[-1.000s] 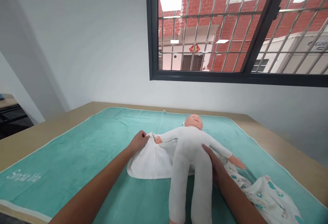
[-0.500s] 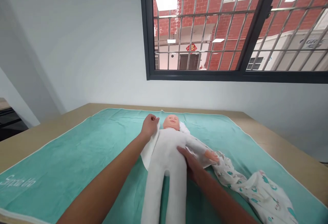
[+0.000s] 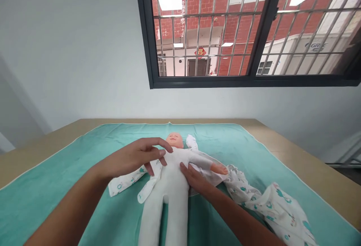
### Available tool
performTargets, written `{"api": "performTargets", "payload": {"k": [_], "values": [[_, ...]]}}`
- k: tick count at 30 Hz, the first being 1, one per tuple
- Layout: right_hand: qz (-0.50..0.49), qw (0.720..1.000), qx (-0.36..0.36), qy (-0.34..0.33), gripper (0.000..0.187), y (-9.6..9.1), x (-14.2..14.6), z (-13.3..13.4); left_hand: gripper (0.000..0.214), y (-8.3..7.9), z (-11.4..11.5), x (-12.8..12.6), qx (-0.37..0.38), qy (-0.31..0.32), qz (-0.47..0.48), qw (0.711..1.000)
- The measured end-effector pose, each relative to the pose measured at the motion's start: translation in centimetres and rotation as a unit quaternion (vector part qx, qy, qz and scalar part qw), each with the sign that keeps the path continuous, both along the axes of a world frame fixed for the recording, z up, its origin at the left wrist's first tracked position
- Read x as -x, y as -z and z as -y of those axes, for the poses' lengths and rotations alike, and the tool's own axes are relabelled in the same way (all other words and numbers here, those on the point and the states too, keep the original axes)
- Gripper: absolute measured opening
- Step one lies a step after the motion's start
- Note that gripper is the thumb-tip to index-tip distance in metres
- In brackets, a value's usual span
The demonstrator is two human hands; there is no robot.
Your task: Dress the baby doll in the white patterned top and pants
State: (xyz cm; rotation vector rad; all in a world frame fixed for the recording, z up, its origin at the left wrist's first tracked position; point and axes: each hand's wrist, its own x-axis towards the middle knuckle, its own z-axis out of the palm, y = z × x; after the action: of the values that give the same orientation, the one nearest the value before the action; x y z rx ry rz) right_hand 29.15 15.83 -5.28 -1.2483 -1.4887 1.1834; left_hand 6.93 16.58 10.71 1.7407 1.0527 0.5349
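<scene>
A baby doll [image 3: 173,178] with a white cloth body lies on its back, head away from me. Over its chest and shoulder on the left hovers my left hand [image 3: 141,156], fingers spread and holding nothing. My right hand [image 3: 194,178] rests on the side of the doll's torso, fingers stretched out, below the doll's arm on the right. A white printed baby shirt [image 3: 126,181] is spread open beneath the doll, one sleeve lying out to the left. Part of the shirt is hidden behind my left hand.
A crumpled white printed baby garment [image 3: 282,208] lies to the right of the doll. Under everything is a green towel [image 3: 84,201] on a wooden table [image 3: 310,167]. A wall and a barred window [image 3: 203,80] stand behind the table.
My left hand has let go of the shirt's edge, opened, and come back toward me and to the left. The shirt's left sleeve now lies flat. My right hand stays at the torso.
</scene>
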Motion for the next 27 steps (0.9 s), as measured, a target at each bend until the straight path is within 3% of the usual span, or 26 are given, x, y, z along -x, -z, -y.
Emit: {"api": "performTargets", "payload": {"k": [2,4,5,6,7,8,10,12,14,16,18,22,24,27], "values": [[0.117,0.991,0.024,-0.062,0.041,-1.0,-2.3,-0.4,0.025,1.1,-2.0,-0.8,-0.091,-0.039,-0.027,0.995],[0.177,0.975,0.048,-0.127,0.042,-2.1,-5.4,-1.6,0.023,3.7,-4.6,-2.9,-0.202,-0.065,-0.057,0.975],[0.188,0.971,0.043,-0.14,0.041,-2.5,-6.9,-2.6,0.022,5.3,-5.8,-4.4,-0.25,-0.043,-0.075,0.964],[0.202,0.971,0.022,-0.122,0.039,-2.7,-8.2,-3.9,0.024,6.9,-6.9,-6.2,-0.289,0.019,-0.108,0.951],[0.229,0.971,-0.018,-0.07,0.033,-2.7,-9.3,-5.3,0.028,8.6,-7.8,-8.2,-0.333,0.08,-0.146,0.928],[0.256,0.965,-0.05,-0.017,0.024,-2.5,-10.0,-6.8,0.036,10.2,-8.5,-10.3,-0.375,0.133,-0.189,0.898],[0.28,0.958,-0.066,0.012,0.013,-1.4,-10.5,-9.5,0.047,13.1,-9.2,-14.2,-0.441,0.221,-0.269,0.827],[0.284,0.957,-0.053,-0.003,0.008,0.1,-10.4,-11.4,0.044,15.4,-9.4,-17.0,-0.487,0.281,-0.306,0.768],[0.279,0.959,-0.046,-0.003,0.014,1.4,-10.4,-12.1,0.038,16.7,-9.6,-18.1,-0.501,0.286,-0.332,0.746],[0.263,0.964,-0.049,0.02,0.024,1.9,-11.0,-11.7,0.033,16.6,-10.1,-17.4,-0.497,0.268,-0.35,0.747],[0.237,0.97,-0.046,0.042,0.035,1.7,-12.3,-10.7,0.035,15.5,-10.7,-15.7,-0.491,0.234,-0.365,0.756],[0.015,0.997,0.065,0.045,0.05,-0.6,-14.5,-7.9,0.03,12.4,-11.5,-12.4,-0.447,0.157,-0.442,0.762],[-0.094,0.988,0.116,0.047,0.048,-2.0,-14.3,-6.6,0.025,11.6,-11.4,-12.2,-0.42,0.128,-0.477,0.761],[-0.162,0.98,0.108,0.045,0.044,-3.6,-11.9,-5.3,0.027,12.1,-10.9,-13.4,-0.396,0.089,-0.486,0.774]]}}
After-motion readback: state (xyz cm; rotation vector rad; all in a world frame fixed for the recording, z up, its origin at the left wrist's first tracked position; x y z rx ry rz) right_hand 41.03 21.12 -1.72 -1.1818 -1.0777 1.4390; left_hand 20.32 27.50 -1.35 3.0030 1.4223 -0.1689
